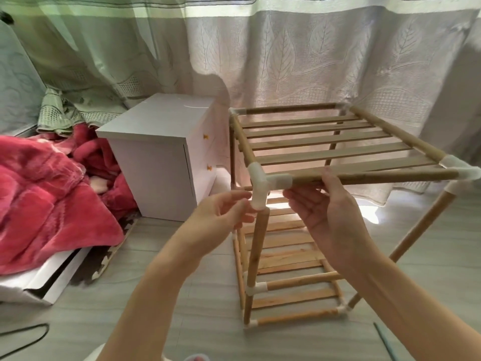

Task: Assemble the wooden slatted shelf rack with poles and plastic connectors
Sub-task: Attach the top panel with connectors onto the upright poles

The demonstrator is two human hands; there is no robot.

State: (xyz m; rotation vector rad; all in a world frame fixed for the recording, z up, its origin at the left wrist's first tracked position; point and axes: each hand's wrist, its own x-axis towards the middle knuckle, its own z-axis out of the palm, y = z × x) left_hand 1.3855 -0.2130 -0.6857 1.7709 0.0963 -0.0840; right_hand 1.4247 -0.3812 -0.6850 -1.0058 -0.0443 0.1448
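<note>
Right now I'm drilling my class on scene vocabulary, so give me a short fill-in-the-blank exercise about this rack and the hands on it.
1. The right hand holds the top shelf's front ____.
2. The left hand touches the white plastic ____ at the rack's near left corner.
3. The cabinet left of the rack is ____ in colour.
4. The blanket on the left is ____.

Missing words: pole; connector; white; red
</note>
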